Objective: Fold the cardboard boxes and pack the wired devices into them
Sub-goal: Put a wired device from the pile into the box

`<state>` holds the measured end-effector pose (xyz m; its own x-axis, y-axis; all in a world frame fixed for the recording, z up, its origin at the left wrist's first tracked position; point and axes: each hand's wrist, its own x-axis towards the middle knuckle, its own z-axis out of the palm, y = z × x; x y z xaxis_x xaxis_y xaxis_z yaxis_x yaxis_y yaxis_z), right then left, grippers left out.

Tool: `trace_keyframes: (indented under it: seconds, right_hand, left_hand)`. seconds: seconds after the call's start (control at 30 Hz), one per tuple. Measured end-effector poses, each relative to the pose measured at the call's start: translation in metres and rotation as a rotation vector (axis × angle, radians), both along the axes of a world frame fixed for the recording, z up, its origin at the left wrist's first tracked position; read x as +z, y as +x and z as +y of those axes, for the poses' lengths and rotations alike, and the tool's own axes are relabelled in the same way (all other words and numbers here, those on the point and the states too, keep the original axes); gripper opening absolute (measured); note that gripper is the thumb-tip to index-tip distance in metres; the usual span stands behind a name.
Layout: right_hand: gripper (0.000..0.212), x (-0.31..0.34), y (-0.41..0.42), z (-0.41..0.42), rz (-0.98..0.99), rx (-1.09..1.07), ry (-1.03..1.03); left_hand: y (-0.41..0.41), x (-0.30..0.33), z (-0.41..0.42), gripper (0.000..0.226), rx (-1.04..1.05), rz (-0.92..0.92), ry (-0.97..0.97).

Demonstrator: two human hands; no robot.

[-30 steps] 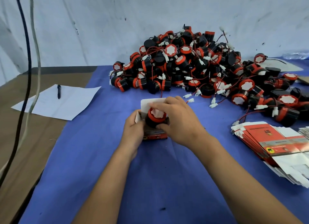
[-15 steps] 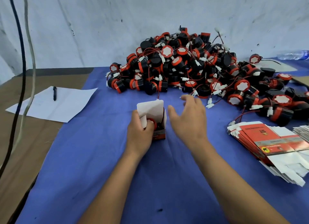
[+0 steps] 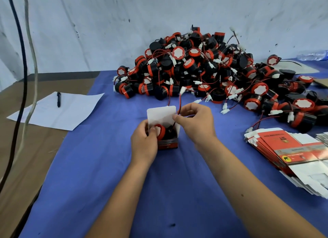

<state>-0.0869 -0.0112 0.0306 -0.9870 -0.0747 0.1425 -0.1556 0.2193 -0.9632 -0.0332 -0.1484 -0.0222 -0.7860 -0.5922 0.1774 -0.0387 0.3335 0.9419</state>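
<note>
On the blue cloth [image 3: 110, 166] — device [image 3: 159, 131] in open box [image 3: 167, 143].
Left hand [image 3: 143, 143] grips box; right hand [image 3: 193, 124] pinches the wire [image 3: 178, 108].

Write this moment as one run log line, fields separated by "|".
left hand holds box | device inside | right hand pinches wire | lid open

Both bare forearms are stretched forward from the lower edge of the view, converging toward the middle. The left hand [image 3: 144, 142] is held palm inward, its fingers curled in a grip around the side of a small box [image 3: 166, 131], the thumb laid over its open top. The right hand [image 3: 194, 121] is raised slightly higher, a thin wire [image 3: 179, 102] being pinched between thumb and forefinger, the other fingers loosely curled.
</note>
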Motion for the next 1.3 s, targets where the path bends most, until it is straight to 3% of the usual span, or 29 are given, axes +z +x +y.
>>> trace_keyframes:
  seconds: [0.13, 0.2, 0.37, 0.43, 0.53, 0.7, 0.8, 0.87, 1.0, 1.3]
  right_hand:
    - [0.012, 0.004, 0.012, -0.002, 0.259, -0.003, 0.069]
    - [0.012, 0.010, 0.018, -0.004, 0.371, 0.069, 0.119]
    - [0.016, 0.021, 0.023, 0.000, 0.458, 0.120, 0.711]
    - [0.024, 0.023, 0.025, -0.002, 0.469, 0.097, 0.827]
    - [0.023, 0.033, 0.026, -0.006, 0.446, 0.064, 0.812]
    - [0.020, 0.036, 0.016, -0.004, 0.257, 0.136, 0.518]
    - [0.015, 0.031, 0.020, -0.008, 0.271, 0.187, 0.860]
    - [0.025, 0.029, 0.026, -0.017, 0.299, 0.239, 1.016]
    - [0.034, 0.030, 0.029, -0.028, 0.304, 0.246, 1.055]
    - [0.036, 0.037, 0.025, -0.033, 0.209, 0.225, 1.016]
  left_hand:
    - [0.001, 0.000, 0.003, 0.005, 0.010, 0.026, 0.012]
    - [0.001, -0.003, 0.007, 0.014, 0.020, 0.015, -0.070]
    - [0.001, 0.000, 0.011, 0.020, -0.009, -0.013, -0.145]
    - [0.002, 0.001, 0.014, 0.027, -0.018, 0.002, -0.115]
    - [0.005, 0.002, 0.019, 0.037, -0.038, 0.006, -0.054]
    - [0.002, 0.004, 0.018, 0.042, 0.017, 0.043, 0.082]
    - [0.005, 0.005, 0.020, 0.040, -0.006, 0.044, 0.023]
    - [0.006, 0.004, 0.020, 0.034, -0.054, 0.054, 0.051]
    - [0.006, 0.004, 0.017, 0.034, -0.109, 0.091, 0.190]
    - [0.005, 0.003, 0.022, 0.034, -0.081, 0.097, 0.096]
